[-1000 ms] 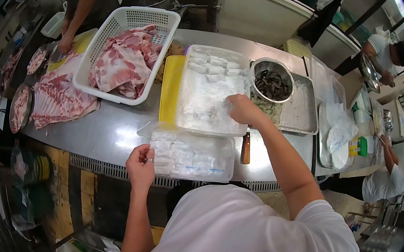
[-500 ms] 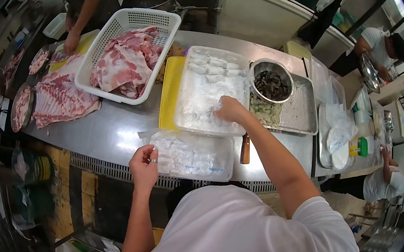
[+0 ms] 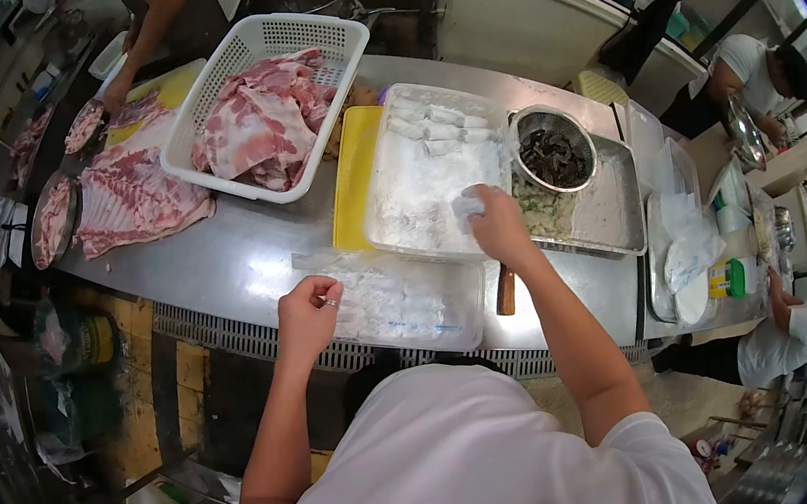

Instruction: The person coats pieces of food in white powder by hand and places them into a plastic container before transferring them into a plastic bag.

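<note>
My right hand (image 3: 499, 225) grips a white, flour-coated piece (image 3: 466, 206) at the right side of a clear plastic tub (image 3: 378, 190). White powder covers the tub's floor, and several short powdered rolls (image 3: 439, 129) lie in rows at its far end. My left hand (image 3: 308, 314), with a ring on one finger, is pinched closed at the left end of a shallower plastic tray (image 3: 466, 310). Whatever may be between those fingers is hidden. Powdery white contents under clear plastic fill this tray. A wooden handle (image 3: 506, 290) sticks out below my right wrist.
A white basket (image 3: 202, 166) of raw meat stands beside a slab of ribs (image 3: 130, 200). A yellow board (image 3: 346, 178) lies partly under the tub. To the right, a metal bowl (image 3: 587, 169) of dark pieces rests on a metal tray (image 3: 625, 210). Other people work around.
My right hand has risen from the powder and moved right, now with a white piece in it. My left hand has shifted slightly right. The view has shifted a little.
</note>
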A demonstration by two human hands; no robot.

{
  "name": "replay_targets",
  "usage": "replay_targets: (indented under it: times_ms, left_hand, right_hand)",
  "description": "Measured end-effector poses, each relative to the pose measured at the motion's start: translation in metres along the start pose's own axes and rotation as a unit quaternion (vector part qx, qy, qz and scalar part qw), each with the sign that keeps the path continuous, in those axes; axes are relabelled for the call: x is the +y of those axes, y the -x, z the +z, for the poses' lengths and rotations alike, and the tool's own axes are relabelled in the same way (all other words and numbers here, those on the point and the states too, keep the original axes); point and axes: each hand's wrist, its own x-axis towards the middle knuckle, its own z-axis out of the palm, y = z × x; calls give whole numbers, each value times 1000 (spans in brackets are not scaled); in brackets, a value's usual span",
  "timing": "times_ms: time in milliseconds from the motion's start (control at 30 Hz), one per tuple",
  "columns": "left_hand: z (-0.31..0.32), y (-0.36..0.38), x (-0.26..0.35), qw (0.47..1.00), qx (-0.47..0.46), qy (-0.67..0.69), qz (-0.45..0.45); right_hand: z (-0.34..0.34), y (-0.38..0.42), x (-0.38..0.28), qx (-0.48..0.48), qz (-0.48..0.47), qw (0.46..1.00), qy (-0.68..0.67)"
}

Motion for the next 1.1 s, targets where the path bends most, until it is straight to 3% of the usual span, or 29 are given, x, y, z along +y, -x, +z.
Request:
replay_targets:
  times_ms: [67, 167, 233, 300, 400, 500, 533, 600, 633, 833, 1100]
  left_hand:
    - [4, -6, -13, 999, -35, -26, 10]
    - [9, -17, -17, 995, -92, -30, -2]
    - [9, -24, -2, 989, -138, -3, -57]
    - [14, -34, -6, 990, -135, 28, -12]
    - [21, -54, -25, 989, -137, 33, 40]
    - [18, -53, -23, 989, -136, 53, 36]
    - [17, -53, -18, 988, -134, 66, 28]
    - [13, -51, -17, 990, -128, 30, 43]
    - [13, -49, -18, 991, -126, 12, 50]
    - [12, -40, -19, 992, -112, 10, 64]
    - [6, -31, -11, 992, -97, 12, 84]
  right_hand:
    - [-6, 11, -5, 22, 61, 988, -143]
    - [-5, 52, -33, -51, 143, 938, -311]
    - [20, 80, -47, -126, 159, 936, -288]
    - [69, 99, -48, -198, 191, 877, -394]
    - [119, 97, -65, -189, 300, 799, -486]
    - [142, 80, -54, -80, 223, 889, -391]
    - [150, 77, -45, -15, 121, 967, -225]
    - [134, 97, -57, -8, 62, 995, -72]
    - [122, 103, -70, -4, 32, 999, 7]
    - [134, 91, -68, -63, -2, 995, 72]
    - [134, 88, -57, -12, -96, 985, 141]
